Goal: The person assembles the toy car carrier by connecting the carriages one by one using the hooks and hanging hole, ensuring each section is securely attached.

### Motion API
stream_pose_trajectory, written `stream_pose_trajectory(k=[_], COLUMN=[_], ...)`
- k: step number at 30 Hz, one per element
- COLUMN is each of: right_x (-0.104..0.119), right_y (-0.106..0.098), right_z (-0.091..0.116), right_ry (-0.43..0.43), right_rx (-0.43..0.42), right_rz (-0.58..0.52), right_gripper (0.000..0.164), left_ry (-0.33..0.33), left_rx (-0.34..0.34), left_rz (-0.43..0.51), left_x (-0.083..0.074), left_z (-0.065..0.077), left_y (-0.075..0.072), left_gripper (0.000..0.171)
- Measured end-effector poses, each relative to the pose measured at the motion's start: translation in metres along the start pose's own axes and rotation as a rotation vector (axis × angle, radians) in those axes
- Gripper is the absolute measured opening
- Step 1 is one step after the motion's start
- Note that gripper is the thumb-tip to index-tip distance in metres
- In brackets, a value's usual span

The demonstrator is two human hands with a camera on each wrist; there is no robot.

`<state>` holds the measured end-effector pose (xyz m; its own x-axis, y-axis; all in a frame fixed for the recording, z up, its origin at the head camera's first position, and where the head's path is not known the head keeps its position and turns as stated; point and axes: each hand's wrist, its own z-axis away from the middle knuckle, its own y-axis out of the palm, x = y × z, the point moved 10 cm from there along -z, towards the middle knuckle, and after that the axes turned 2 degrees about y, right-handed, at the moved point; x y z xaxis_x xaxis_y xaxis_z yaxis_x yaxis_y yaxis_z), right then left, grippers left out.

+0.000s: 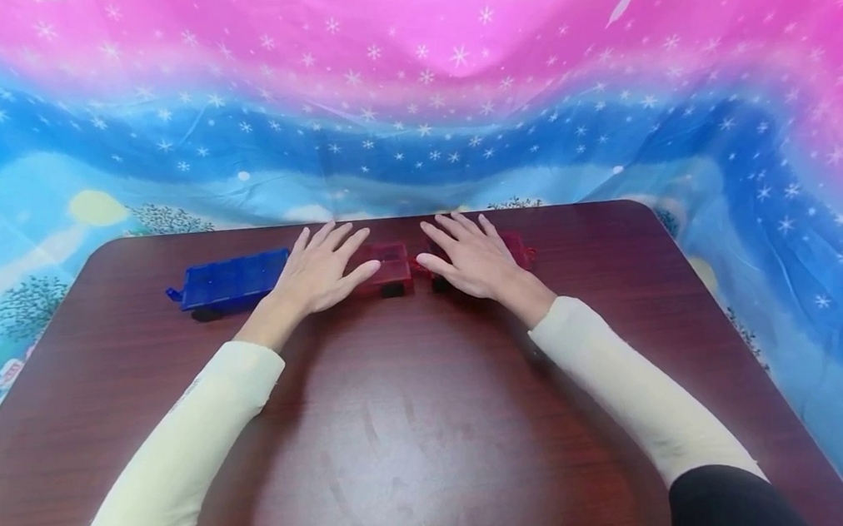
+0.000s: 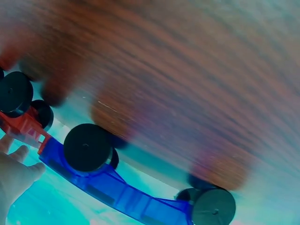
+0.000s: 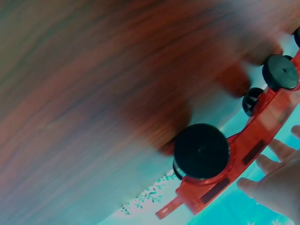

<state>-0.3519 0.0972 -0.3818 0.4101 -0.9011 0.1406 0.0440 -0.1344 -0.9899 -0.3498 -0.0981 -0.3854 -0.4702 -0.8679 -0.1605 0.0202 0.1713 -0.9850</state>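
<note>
Three see-through toy wagons with black wheels stand end to end in a row near the table's far edge. On the left is the blue wagon (image 1: 231, 281); a red wagon (image 1: 395, 265) sits in the middle, and another red wagon (image 1: 516, 246) on the right. My left hand (image 1: 320, 272) spreads its fingers over the place where blue meets red, hiding that joint in the head view. In the left wrist view, the red hitch (image 2: 42, 140) meets the blue wagon's end. Fingers apart, my right hand (image 1: 474, 257) lies over the right red wagon. Whether either hand touches is unclear.
The dark brown wooden table (image 1: 406, 431) has rounded far corners and a glossy patch of light. Behind it and along its sides hangs a pink and blue cloth (image 1: 406, 89) with snowflakes, close to the far edge.
</note>
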Motion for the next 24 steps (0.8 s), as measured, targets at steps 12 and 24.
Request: stream_pose_trajectory(k=[12,24], right_x=[0.025,0.051], right_y=[-0.004,-0.001], right_z=[-0.006,-0.012], right_ry=[-0.039,-0.077], right_rx=[-0.021,-0.011], right_rz=[-0.008,-0.038], right_gripper=[0.077,0.076], left_ry=[-0.049,-0.078], left_rx=[-0.015,-0.049], left_rz=[0.017,0.030], left_x=[0.022,0.041], left_z=[0.020,0.035], left_y=[-0.007,-0.017], left_gripper=[0.083,0.082])
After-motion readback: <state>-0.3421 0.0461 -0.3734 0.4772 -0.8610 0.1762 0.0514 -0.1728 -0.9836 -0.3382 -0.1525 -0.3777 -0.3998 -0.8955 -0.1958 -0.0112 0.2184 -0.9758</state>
